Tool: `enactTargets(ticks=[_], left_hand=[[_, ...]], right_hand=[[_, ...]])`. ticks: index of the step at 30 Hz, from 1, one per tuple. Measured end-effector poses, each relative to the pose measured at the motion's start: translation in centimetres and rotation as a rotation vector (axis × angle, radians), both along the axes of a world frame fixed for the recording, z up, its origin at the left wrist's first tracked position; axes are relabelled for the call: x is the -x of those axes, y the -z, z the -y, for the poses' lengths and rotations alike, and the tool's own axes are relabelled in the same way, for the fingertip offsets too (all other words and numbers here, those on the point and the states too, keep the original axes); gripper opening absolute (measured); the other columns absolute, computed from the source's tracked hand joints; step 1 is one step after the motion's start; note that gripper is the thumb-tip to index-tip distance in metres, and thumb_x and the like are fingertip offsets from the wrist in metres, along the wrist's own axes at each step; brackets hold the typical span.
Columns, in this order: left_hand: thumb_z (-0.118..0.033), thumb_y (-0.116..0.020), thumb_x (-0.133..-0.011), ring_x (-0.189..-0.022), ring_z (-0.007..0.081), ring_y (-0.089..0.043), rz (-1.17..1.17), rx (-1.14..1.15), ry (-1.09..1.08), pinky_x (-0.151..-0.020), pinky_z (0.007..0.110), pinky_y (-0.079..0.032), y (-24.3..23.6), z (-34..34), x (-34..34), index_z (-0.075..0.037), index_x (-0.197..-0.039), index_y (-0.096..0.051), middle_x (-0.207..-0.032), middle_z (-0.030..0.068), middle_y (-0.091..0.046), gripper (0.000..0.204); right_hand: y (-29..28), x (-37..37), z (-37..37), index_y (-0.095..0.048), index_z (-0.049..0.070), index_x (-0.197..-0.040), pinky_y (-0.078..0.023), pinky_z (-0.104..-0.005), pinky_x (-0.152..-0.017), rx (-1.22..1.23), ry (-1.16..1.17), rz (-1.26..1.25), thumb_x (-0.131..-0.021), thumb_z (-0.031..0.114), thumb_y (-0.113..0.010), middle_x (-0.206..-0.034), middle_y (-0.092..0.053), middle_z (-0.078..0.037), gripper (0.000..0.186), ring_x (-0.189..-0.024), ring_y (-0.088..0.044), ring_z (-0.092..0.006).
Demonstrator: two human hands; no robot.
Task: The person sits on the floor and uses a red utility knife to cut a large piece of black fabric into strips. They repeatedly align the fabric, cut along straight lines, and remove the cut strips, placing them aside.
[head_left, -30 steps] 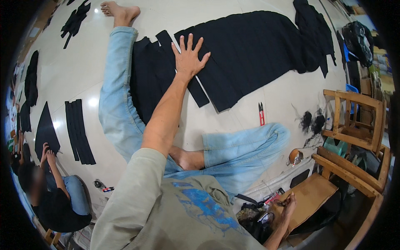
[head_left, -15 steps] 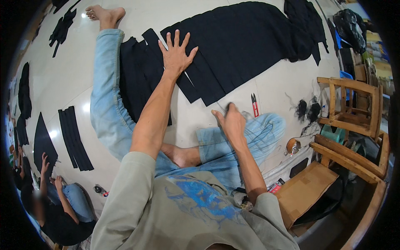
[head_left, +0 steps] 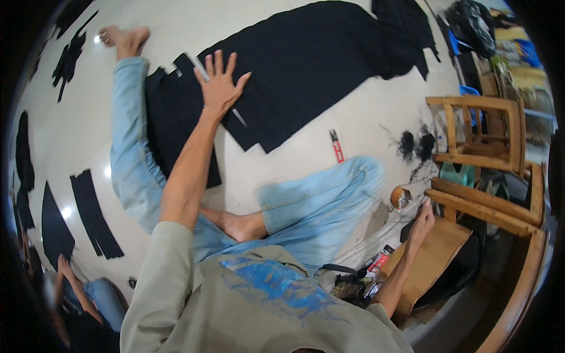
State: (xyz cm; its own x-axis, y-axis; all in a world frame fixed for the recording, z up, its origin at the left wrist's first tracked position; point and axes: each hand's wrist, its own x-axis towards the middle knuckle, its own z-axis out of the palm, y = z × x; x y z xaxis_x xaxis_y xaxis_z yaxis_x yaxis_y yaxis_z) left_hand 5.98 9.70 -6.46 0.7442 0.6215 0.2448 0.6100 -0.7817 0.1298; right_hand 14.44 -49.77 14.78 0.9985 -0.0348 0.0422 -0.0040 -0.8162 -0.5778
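My left hand (head_left: 219, 88) lies flat with spread fingers on black cloth (head_left: 306, 65), which stretches over the floor ahead of me. Under and beside that hand the cloth forms overlapping strips, and pale gaps show between some of them. Out to the right, my right hand (head_left: 421, 222) is raised above a cardboard sheet (head_left: 444, 259), close to a wooden frame. Its fingers are pressed together; whatever they hold is too small to make out. Red-handled thread snips (head_left: 337, 148) lie on the floor between the cloth and my bent knee.
Wooden stools (head_left: 477, 156) stand at the right, near tangled black threads (head_left: 415, 144) and a round brown object (head_left: 401, 197). More black cloth strips (head_left: 96, 215) lie at the left. Another person's hands (head_left: 67, 269) show at the lower left. A black plastic bag (head_left: 471, 23) sits far right.
My right hand has moved from beside the cloth's near edge out to the right, by the wooden frame. My left hand stays flat on the cloth. The whole view has shifted slightly.
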Motion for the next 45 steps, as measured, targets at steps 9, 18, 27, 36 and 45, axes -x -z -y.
enactTargets(ticks=[9, 18, 27, 36, 45], left_hand=[[-0.033, -0.059, -0.100, -0.153, 0.0416, -0.017, 0.214, 0.295, 0.301, -0.121, 0.060, -0.014, -6.3, 7.7, 5.8, -0.010, -0.154, -0.041, -0.166, 0.0193, -0.020, 0.061], [-0.020, -0.058, -0.100, -0.148, 0.0365, -0.035, 0.202, 0.659, 0.086, -0.119, 0.044, -0.030, -11.1, 10.5, 18.3, -0.007, -0.147, -0.050, -0.162, 0.0166, -0.034, 0.050], [-0.014, -0.057, -0.100, -0.143, 0.0369, -0.042, 0.144, 0.802, 0.163, -0.117, 0.042, -0.034, -9.4, 12.6, 17.2, -0.004, -0.140, -0.057, -0.158, 0.0196, -0.040, 0.041], [-0.009, -0.060, -0.095, -0.132, 0.0389, -0.053, 0.004, 0.902, 0.257, -0.112, 0.042, -0.041, -10.1, 14.9, 16.9, 0.004, -0.131, -0.062, -0.143, 0.0220, -0.056, 0.037], [-0.008, -0.057, -0.097, -0.126, 0.0400, -0.057, 0.058, 0.861, 0.230, -0.108, 0.042, -0.043, -10.8, 13.9, 17.4, 0.005, -0.128, -0.062, -0.136, 0.0231, -0.060, 0.034]], right_hand=[[-1.7, -18.8, -8.2, -0.051, -0.005, -0.101, -0.052, -0.0304, -0.067, 0.259, -0.389, -0.245, -0.106, 0.018, -0.049, -0.085, -0.073, -0.015, 0.023, -0.074, -0.071, -0.0170], [5.0, -29.4, -3.6, -0.052, -0.010, -0.123, -0.063, -0.0433, -0.069, -0.135, -0.063, -0.610, -0.099, 0.017, -0.053, -0.106, -0.066, -0.017, 0.037, -0.081, -0.073, -0.0243], [-0.6, -30.1, -2.1, -0.064, -0.008, -0.106, -0.060, -0.0370, -0.051, 0.283, -0.201, -0.047, -0.097, 0.010, -0.054, -0.082, -0.071, -0.018, 0.022, -0.052, -0.070, -0.0255], [-0.8, -27.2, -3.5, -0.063, -0.003, -0.093, -0.058, -0.0452, -0.078, 0.572, -0.175, 0.065, -0.073, 0.028, -0.085, -0.097, -0.071, -0.023, 0.042, -0.097, -0.070, -0.0377], [4.2, -26.3, -3.4, -0.079, 0.005, -0.082, -0.048, -0.0512, -0.098, 0.717, -0.230, -0.116, -0.078, 0.030, -0.076, -0.098, -0.075, -0.019, 0.025, -0.111, -0.064, -0.0413]])
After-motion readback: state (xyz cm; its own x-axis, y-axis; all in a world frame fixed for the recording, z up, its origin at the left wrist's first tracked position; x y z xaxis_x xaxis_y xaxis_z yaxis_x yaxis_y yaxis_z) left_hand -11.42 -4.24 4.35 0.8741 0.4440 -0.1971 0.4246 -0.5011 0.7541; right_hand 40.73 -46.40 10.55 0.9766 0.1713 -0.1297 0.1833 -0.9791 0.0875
